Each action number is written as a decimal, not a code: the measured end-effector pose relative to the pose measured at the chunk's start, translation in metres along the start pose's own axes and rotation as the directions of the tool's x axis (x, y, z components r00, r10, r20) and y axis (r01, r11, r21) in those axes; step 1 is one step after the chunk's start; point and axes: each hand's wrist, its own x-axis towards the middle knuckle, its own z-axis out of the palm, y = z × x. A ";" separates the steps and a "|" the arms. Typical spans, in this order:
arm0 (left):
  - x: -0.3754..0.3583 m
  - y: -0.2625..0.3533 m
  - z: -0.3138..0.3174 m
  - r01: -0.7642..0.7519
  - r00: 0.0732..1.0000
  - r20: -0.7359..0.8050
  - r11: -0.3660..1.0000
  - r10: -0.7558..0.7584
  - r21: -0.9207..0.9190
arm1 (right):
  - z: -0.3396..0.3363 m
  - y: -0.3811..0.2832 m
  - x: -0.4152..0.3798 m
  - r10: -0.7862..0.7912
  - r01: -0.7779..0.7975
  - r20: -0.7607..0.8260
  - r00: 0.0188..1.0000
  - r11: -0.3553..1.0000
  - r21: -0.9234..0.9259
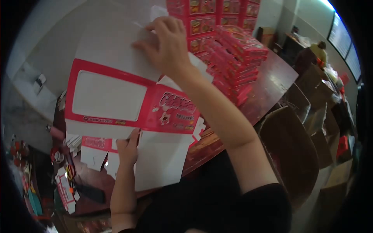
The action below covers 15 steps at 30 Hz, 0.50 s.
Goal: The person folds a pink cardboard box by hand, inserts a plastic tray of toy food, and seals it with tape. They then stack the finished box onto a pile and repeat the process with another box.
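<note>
Right, here's the unfolded carton [171,122], pink and white, spread out over the worktop [278,72], its printed panels facing up, one with a white rectangle framed in pink. The left hand [128,149] is at the carton's near edge, thumb up against the board, fingers clamped on that edge, though most of them are hidden. And up at the carton's far side, the right hand [169,44] hovers over the white panel, fingers bent, thumb well apart from them; whether they touch the board, I can't tell. A translucent piece [158,13] shows just beside those fingertips. Beyond the carton, to its right, there's a leaning stack of pink boxes [241,54], and more boxes [202,25] piled up behind it! Under the carton's near-left edge, more printed cardboard [93,158]. Well to the carton's right, brown boxes [289,143] gape open, with another person [319,52] farther back.
</note>
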 end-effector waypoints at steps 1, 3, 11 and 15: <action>-0.003 0.003 0.009 -0.006 0.999 -0.043 0.998 0.003 -0.068 | 0.002 -0.003 -0.004 -0.040 0.040 -0.024 0.999 0.999 0.025; -0.006 -0.001 0.020 -0.008 0.997 -0.078 0.989 -0.003 -0.145 | 0.003 -0.008 -0.009 -0.068 0.068 0.057 0.996 0.998 -0.010; -0.020 -0.022 0.024 0.145 0.989 0.038 0.965 -0.140 -0.216 | 0.012 -0.014 -0.035 0.199 -0.208 0.286 0.937 0.978 -0.001; -0.022 -0.033 0.016 0.034 0.969 0.239 0.988 -0.070 0.153 | 0.018 -0.003 -0.029 0.302 -0.282 0.304 0.903 0.953 -0.110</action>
